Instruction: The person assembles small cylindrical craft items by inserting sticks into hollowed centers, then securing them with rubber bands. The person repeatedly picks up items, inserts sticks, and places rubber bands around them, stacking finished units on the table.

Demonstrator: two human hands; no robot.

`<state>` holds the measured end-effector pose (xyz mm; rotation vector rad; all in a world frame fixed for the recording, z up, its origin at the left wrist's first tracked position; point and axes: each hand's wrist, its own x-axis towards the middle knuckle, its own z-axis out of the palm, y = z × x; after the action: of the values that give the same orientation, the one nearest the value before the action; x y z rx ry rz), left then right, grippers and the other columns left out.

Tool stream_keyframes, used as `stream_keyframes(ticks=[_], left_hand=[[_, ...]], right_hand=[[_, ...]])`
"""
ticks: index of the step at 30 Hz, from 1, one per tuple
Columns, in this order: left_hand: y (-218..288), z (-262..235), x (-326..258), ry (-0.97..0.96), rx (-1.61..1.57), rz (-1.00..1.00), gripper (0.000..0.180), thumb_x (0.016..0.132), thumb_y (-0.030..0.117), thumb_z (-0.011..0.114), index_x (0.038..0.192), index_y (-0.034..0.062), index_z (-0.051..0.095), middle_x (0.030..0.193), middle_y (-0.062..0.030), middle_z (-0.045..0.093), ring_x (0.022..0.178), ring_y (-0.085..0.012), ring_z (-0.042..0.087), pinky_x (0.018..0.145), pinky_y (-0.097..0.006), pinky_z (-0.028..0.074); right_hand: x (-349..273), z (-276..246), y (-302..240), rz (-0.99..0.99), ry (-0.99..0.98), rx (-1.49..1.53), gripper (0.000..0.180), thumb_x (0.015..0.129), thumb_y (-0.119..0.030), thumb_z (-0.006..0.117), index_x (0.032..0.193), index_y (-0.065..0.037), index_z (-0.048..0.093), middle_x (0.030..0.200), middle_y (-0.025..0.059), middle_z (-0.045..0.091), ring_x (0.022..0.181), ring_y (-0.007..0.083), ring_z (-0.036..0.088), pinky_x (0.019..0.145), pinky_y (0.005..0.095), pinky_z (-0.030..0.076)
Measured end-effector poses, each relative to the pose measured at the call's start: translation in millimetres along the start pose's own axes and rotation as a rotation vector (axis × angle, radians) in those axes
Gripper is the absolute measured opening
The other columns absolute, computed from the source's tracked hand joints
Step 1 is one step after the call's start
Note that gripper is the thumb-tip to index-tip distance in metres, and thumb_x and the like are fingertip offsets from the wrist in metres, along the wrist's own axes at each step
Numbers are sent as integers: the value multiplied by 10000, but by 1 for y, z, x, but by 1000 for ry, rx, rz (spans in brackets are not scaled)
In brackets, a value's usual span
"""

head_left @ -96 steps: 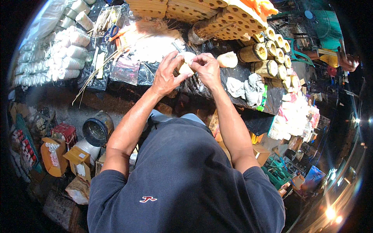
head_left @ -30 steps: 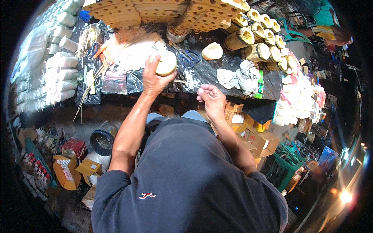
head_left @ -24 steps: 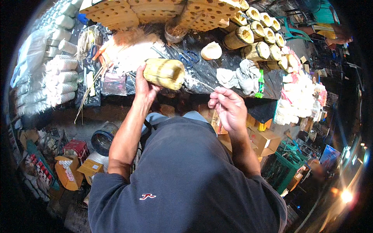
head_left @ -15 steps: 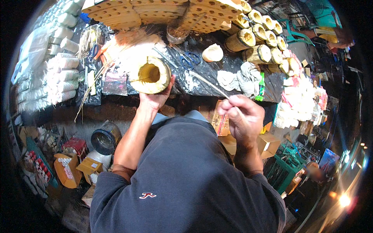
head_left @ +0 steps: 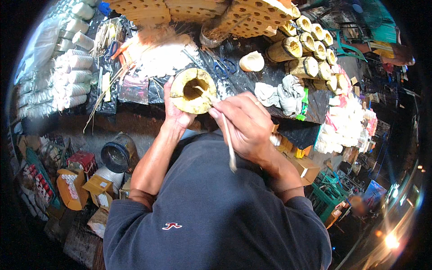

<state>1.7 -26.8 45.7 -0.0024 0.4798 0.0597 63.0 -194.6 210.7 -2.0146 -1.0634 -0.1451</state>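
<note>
Above the desk (head_left: 252, 85), the left hand (head_left: 177, 114) now grips the bamboo tube (head_left: 192, 90) mouth-up; the right hand (head_left: 245, 126) has brought its pinched stick (head_left: 228, 139) to the tube's rim.

Single head-worn fisheye, looking steeply down, close over hands and cluttered workbench (head_left: 252, 85).

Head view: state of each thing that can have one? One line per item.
bamboo tube: hollow, open end facing the camera, held up off the table
left hand: closed around the bamboo tube
thin stick: tip inside the tube's opening, tilted
right hand: grip closed on the thin stick
scissors: lying flat on the table, untouched
bamboo tubes at the back: lying in a row, ends filled
</note>
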Motion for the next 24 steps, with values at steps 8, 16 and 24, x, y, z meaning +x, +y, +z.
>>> stream_keyframes(ticks=[8, 16, 24], left_hand=[[-4, -3, 1, 111, 146, 0, 643, 1029, 619, 543, 1358, 84, 680, 1299, -134, 734, 1179, -316, 709, 1047, -501, 575], [-5, 3, 4, 57, 86, -44, 614, 1032, 581, 573, 1366, 76, 674, 1312, -137, 736, 1199, -308, 708, 1054, -491, 579], [-2, -9, 6, 78, 81, -48, 601, 1033, 585, 560, 1361, 94, 675, 1306, -120, 734, 1211, -307, 694, 1082, -508, 556]], right_hand=[[-3, 19, 17, 26, -13, 47, 168, 850, 22, 835, 995, -30, 765, 896, 108, 741, 754, 275, 696, 685, 371, 564], [-7, 17, 21, 56, 3, 93, 216, 831, 46, 803, 1031, -12, 744, 921, 128, 721, 805, 302, 704, 718, 394, 580], [-12, 9, 21, 68, 48, 74, 179, 851, 19, 822, 1011, -15, 749, 938, 140, 755, 813, 304, 733, 730, 381, 598]])
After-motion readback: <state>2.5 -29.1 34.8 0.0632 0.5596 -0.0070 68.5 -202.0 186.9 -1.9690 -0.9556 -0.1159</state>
